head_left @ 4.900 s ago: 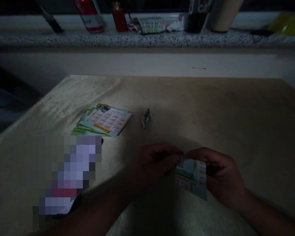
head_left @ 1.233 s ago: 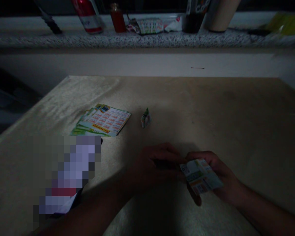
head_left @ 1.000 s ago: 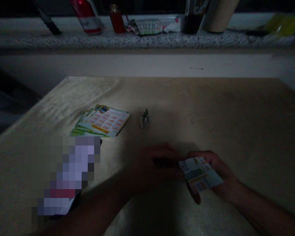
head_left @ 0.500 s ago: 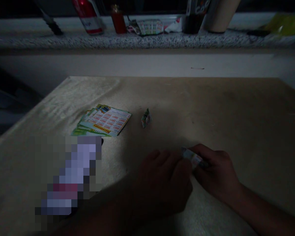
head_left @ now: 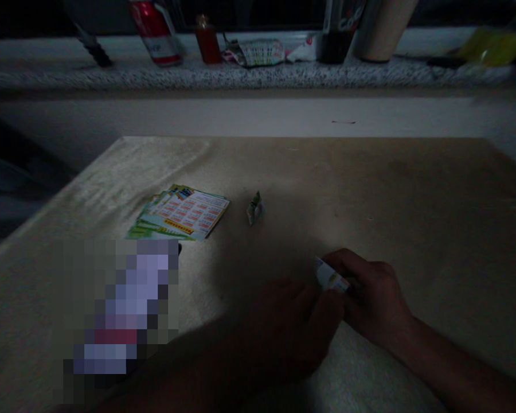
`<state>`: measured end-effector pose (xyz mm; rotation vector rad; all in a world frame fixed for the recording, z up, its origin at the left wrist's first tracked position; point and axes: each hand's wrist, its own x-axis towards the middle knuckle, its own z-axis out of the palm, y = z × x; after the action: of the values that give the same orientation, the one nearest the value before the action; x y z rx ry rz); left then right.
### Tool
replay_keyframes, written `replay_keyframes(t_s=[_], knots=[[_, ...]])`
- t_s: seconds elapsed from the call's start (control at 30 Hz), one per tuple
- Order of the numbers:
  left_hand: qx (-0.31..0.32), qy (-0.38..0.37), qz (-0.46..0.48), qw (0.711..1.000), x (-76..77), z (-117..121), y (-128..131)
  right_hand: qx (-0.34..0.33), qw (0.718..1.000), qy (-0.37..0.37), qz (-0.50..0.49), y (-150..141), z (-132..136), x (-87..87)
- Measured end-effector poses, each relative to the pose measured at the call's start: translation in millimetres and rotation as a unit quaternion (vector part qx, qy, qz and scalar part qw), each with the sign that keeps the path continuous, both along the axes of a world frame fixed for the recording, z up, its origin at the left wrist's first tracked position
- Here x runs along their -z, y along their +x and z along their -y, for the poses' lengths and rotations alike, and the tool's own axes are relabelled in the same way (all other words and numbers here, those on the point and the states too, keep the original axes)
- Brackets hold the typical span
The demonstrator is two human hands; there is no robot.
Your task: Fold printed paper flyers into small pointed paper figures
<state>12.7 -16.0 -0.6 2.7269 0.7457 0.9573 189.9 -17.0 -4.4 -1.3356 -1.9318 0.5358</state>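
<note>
In the dim light my right hand (head_left: pixel 376 292) pinches a small folded piece of printed paper (head_left: pixel 330 277) low over the table. My left hand (head_left: pixel 298 327), dark in shadow, is closed at the paper's near left side, its thumb against the lower edge. Parts of the paper are hidden by the fingers. Beyond my hands a small folded printed paper (head_left: pixel 254 210) stands on the table by itself. To its left lies a fanned stack of printed cards or leaflets (head_left: pixel 191 211), with number rows on the top one.
A pixelated long, phone-like object (head_left: pixel 131 304) lies left of my left forearm. Behind the table (head_left: pixel 413 201) runs a speckled windowsill (head_left: pixel 223 76) holding a red can (head_left: pixel 157 34), a small red bottle (head_left: pixel 208 43), a crumpled wrapper (head_left: pixel 262 53), a dark cola bottle (head_left: pixel 337 40) and a yellow packet (head_left: pixel 494 46).
My left hand has shifted slightly right and down along the folded paper. The paper has tilted a little, showing more of its pale face. The stack and standing paper remain in place.
</note>
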Motion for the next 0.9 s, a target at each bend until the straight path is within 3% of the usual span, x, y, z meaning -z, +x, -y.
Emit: replay_keyframes(t_s=[0.27,0.43,0.6,0.9], knots=[[-0.005,0.020,0.012,1.000,4.9,1.2,1.1,-0.031,0.999,0.031,0.020,1.7,-0.6,2.0],[-0.003,0.020,-0.008,1.000,1.3,3.4,1.5,-0.058,0.998,0.004,0.028,5.0,0.8,6.2],[0.008,0.022,0.002,1.000,-1.9,2.8,0.1,-0.094,0.993,-0.060,-0.038,5.7,1.1,9.7],[-0.028,0.037,0.049,0.998,4.3,-2.6,-2.5,-0.053,0.973,-0.105,-0.199,-0.2,-0.2,3.6]])
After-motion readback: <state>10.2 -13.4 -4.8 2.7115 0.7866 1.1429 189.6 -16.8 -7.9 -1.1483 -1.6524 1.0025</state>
